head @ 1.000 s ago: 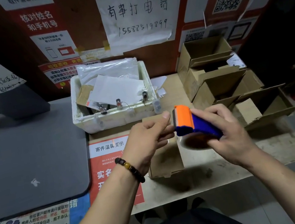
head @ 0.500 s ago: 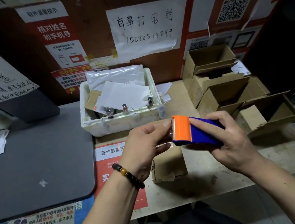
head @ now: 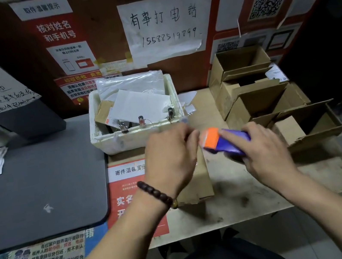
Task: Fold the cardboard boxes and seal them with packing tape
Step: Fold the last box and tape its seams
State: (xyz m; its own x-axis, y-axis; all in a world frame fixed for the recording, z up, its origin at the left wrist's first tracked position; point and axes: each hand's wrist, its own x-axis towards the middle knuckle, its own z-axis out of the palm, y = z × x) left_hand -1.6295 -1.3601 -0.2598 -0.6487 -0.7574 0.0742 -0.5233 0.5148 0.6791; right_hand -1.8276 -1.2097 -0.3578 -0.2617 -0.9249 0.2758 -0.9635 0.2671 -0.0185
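My right hand (head: 264,154) grips a blue tape dispenser with an orange front (head: 219,141), held above the table. My left hand (head: 170,158) is at the dispenser's orange end with its fingers curled there; blur hides whether they pinch the tape's end. Under both hands lies a flattened cardboard box (head: 199,183) on the table. Several folded open cardboard boxes (head: 258,103) stand stacked at the right.
A white foam box (head: 122,139) full of papers and bags stands just behind my hands. A grey mat (head: 39,185) covers the table's left side. A red notice sheet (head: 129,195) lies by the flat box. The wall with posters is close behind.
My left hand has turned so that its back faces up, still at the dispenser's orange end. The dispenser has tilted slightly. Both hands stay above the flat box.
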